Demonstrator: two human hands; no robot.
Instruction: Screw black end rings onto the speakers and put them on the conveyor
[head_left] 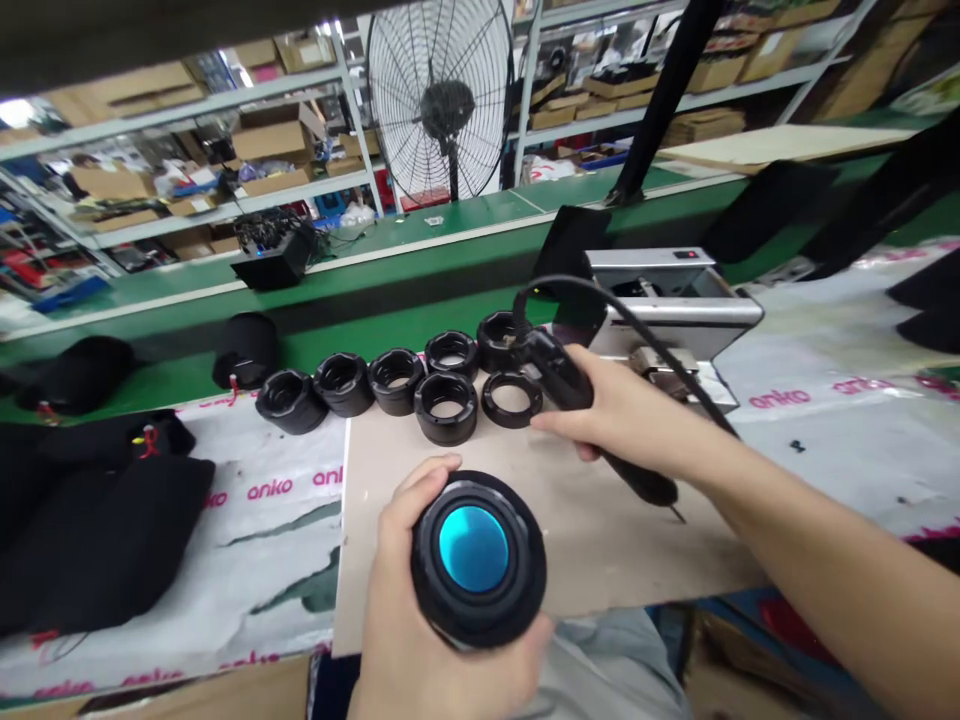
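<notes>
My left hand (409,600) is wrapped round a black round housing with a shiny blue disc (474,548) facing up, held above the brown board (600,540). In my right hand (615,405) is a black electric screwdriver (559,372), gripped about its body. Its cable (637,325) arcs over my wrist, and the thin bit points down to the right, away from the housing. Just beyond my hands stand several black rings (446,408) in an uneven row. A flatter black ring (512,400) lies nearest to my right fingertips.
A metal machine (675,310) stands behind my right forearm. Black fabric pieces (112,540) lie at the left on printed white wrapping (277,520). A black box of small parts (277,250) sits on the green ledge. Behind it are a large fan (442,105) and stocked shelves (187,105).
</notes>
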